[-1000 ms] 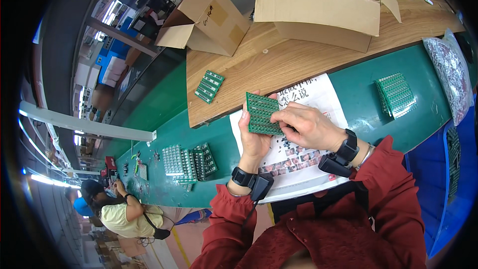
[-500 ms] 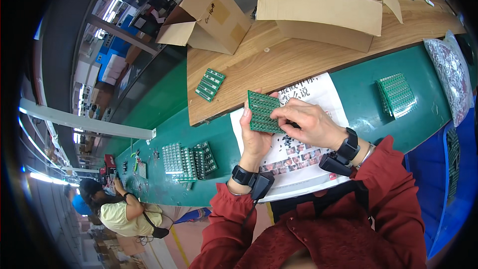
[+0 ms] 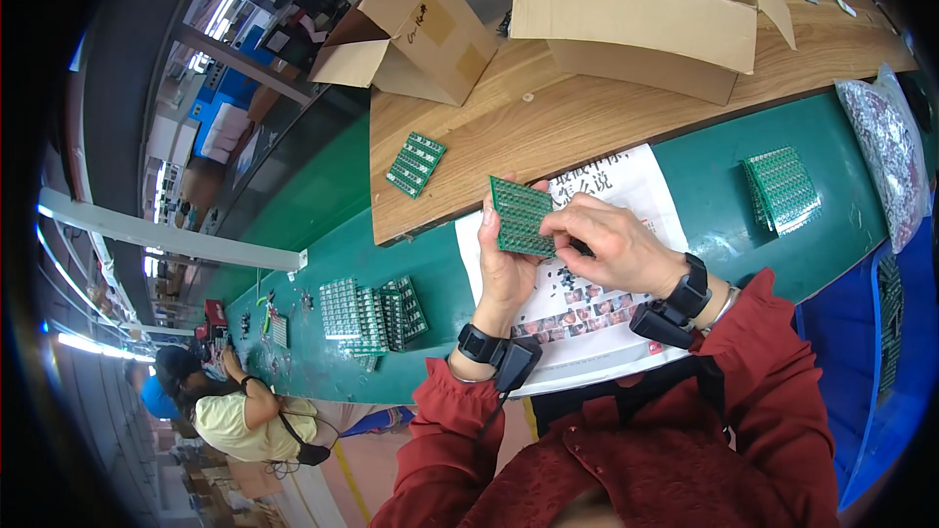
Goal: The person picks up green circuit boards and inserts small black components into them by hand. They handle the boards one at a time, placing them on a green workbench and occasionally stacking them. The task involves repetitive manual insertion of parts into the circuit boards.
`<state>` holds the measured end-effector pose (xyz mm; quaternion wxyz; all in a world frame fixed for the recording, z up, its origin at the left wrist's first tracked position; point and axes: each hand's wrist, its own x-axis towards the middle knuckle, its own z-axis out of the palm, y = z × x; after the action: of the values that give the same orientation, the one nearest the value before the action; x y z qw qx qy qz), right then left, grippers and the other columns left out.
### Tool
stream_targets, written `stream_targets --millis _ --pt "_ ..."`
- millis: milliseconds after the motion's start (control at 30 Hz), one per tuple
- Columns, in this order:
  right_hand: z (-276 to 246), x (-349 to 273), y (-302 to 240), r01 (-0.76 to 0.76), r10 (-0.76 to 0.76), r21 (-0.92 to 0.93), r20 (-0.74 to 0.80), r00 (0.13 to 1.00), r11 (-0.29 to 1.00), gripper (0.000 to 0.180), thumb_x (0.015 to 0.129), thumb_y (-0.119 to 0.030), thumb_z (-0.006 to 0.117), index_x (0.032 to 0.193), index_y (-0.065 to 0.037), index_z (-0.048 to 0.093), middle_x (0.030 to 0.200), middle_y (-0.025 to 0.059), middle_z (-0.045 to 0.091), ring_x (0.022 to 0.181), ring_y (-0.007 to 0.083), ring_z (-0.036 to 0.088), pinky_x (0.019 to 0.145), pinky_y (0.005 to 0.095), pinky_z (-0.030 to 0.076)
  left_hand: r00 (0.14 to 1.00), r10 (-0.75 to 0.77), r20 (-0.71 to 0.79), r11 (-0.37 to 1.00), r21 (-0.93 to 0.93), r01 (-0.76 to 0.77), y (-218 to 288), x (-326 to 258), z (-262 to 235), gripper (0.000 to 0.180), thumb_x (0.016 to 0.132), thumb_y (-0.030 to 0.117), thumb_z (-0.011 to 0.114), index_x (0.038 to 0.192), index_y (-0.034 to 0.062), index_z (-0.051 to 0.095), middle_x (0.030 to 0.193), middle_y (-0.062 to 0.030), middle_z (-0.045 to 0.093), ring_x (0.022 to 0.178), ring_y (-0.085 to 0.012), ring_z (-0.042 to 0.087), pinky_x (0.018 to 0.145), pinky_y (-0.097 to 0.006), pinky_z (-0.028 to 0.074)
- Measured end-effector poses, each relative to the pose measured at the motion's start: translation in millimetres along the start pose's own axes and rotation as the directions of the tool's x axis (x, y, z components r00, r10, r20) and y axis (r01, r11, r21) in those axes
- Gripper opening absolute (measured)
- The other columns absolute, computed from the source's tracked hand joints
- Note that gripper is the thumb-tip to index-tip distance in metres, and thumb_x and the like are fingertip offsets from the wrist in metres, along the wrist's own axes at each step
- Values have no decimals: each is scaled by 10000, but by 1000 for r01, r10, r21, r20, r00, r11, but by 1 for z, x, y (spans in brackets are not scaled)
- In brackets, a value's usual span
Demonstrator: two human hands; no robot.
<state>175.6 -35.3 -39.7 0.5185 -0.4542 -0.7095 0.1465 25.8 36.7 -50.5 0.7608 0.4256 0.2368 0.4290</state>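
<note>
My left hand [image 3: 507, 269] grips a green circuit board panel [image 3: 521, 213] by its left and lower side, thumb along the near-left edge. The panel is tilted, its face with rows of small parts turned up towards me. My right hand [image 3: 608, 242] is closed in a pinch at the panel's right edge, fingertips touching it; whatever is between them is hidden. Both hands are above a printed newspaper sheet [image 3: 646, 210], on which small dark bits [image 3: 558, 291] lie below the panel.
Stacked circuit panels [image 3: 354, 318] stand left on the green table [image 3: 445, 279], another stack [image 3: 782, 188] right. One panel [image 3: 416, 164] lies on the wooden board [image 3: 469, 152], with cardboard boxes [image 3: 636, 24] behind. A filled plastic bag [image 3: 885, 156] and blue bin [image 3: 841, 362] are right. A co-worker [image 3: 245, 411] sits far left.
My right fingertips have shifted slightly along the panel's right edge. The panel stays in my left hand, its tilt a little changed. The whole view has shifted slightly.
</note>
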Motion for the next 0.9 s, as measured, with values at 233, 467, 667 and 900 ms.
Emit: stream_targets --millis 233,467,667,900 --pt "-4 6 -4 55 -51 61 -64 997 997 389 669 56 662 1040 -35 591 810 72 595 754 220 593 645 339 505 999 -43 4 999 32 42 -2 -1 -1 642 868 536 470 1342 128 328 1256 -181 495 1074 -244 553 881 -359 492" --pt "-1 5 -5 197 -203 -103 -53 978 975 388 665 39 689 1033 -38 593 805 74 584 771 244 587 626 340 507 999 -46 4 998 31 46 -3 -2 1 637 872 532 467 1353 144 311 1257 -155 493 1065 -212 551 865 -330 494" --pt "-1 4 -3 124 -126 -84 -27 992 989 417 690 15 670 1082 -70 558 854 73 574 806 241 582 634 345 515 1000 -15 -10 997 70 16 -4 -1 0 630 888 532 443 1347 114 339 1254 -211 500 1115 -274 540 938 -390 467" --pt "-3 4 -7 2 0 44 -48 999 999 373 698 64 659 1047 -37 576 773 68 573 739 225 577 639 336 485 999 -48 -16 997 52 49 -3 -3 2 643 878 539 454 1353 129 317 1271 -176 482 1107 -250 540 896 -370 493"
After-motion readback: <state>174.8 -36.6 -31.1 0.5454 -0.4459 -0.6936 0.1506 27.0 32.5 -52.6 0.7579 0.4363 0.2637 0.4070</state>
